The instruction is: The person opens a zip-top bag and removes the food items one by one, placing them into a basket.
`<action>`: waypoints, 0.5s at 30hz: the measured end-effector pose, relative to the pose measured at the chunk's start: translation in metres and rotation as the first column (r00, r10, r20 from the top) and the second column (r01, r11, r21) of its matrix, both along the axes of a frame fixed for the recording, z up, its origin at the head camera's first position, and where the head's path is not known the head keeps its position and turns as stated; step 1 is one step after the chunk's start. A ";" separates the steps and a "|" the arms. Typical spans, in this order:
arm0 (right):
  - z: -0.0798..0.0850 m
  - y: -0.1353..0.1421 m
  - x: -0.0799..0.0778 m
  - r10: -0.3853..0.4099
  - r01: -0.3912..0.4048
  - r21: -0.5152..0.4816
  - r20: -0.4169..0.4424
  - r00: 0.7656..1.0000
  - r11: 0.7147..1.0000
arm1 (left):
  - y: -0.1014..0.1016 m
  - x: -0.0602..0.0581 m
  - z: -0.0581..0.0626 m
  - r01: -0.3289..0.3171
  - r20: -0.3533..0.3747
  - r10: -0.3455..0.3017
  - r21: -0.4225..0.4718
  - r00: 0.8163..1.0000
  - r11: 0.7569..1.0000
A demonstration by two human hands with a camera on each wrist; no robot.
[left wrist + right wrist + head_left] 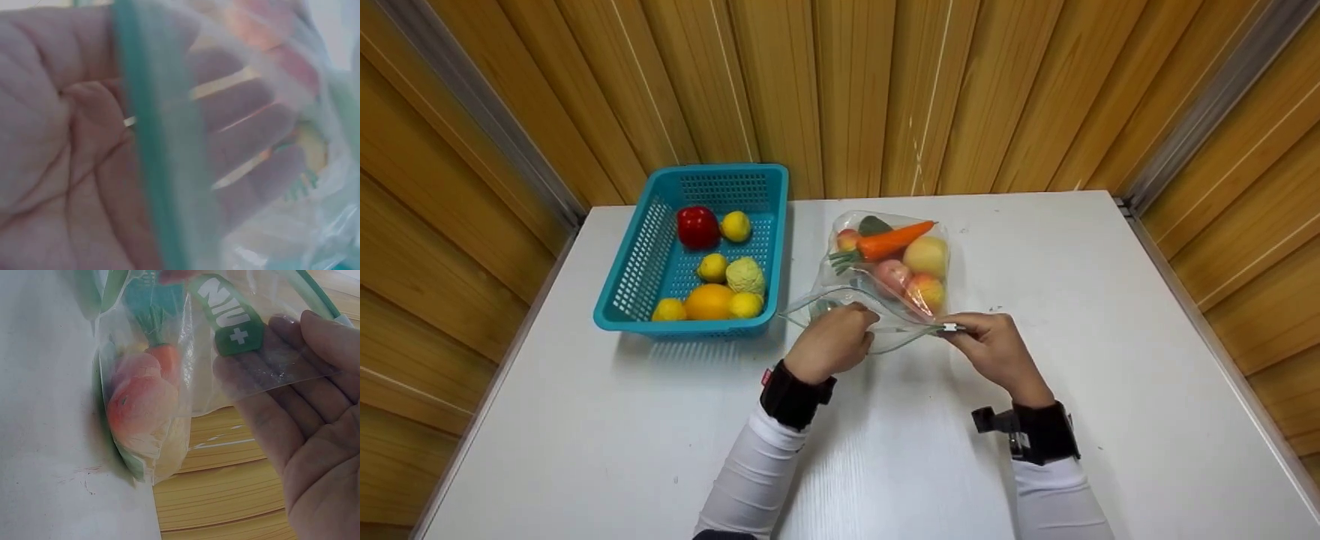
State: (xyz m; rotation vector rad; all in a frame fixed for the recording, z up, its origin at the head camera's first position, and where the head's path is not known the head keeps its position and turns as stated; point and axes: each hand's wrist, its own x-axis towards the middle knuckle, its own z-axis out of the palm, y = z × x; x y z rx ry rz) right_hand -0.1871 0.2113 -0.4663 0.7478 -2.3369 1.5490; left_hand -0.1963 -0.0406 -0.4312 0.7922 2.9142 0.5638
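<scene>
A clear zip bag point(896, 339) lies on the table with its mouth spread apart. Inside it are a carrot point(896, 240), a pale yellow round fruit point(926, 256), a red-yellow fruit point(925, 291) and other produce. My left hand point(834, 343) reaches into the mouth at the left. Its fingers point(242, 135) look extended behind the green zip strip point(149, 140), and I see nothing held in them. At the mouth's right end, by the white slider point(951, 327), my right hand point(994, 346) pinches the bag's edge between thumb and fingers.
A blue plastic basket point(784, 232) stands left of the bag, holding a red bell pepper point(698, 228), an orange point(709, 302), several lemons and a pale green rough-skinned fruit point(745, 276). Wood-patterned panels point(851, 97) rise behind the white table point(1110, 315).
</scene>
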 end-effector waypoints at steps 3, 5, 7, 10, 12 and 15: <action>0.001 0.000 0.000 -0.002 0.002 0.000 0.007 1.000 1.000 | 0.007 -0.005 -0.009 -0.045 -0.037 0.045 0.012 0.998 0.999; 0.001 0.000 0.001 -0.003 0.003 0.001 0.020 1.000 1.000 | 0.012 -0.009 -0.016 -0.073 -0.083 0.074 0.010 0.994 0.997; 0.001 0.000 0.000 -0.005 0.005 -0.001 0.034 0.999 1.000 | 0.017 -0.013 -0.023 -0.089 -0.135 0.087 -0.005 0.987 0.996; 0.001 0.000 0.000 -0.003 0.003 0.004 0.034 0.999 1.000 | 0.022 -0.018 -0.033 -0.105 -0.182 0.102 -0.012 0.978 0.994; 0.000 0.000 0.000 -0.001 0.001 0.012 0.027 1.000 1.000 | 0.025 -0.021 -0.038 -0.110 -0.189 0.110 0.014 0.976 0.994; -0.001 0.000 0.000 0.002 -0.003 0.020 0.023 1.000 1.000 | 0.028 -0.026 -0.043 -0.108 -0.203 0.124 0.086 0.971 0.990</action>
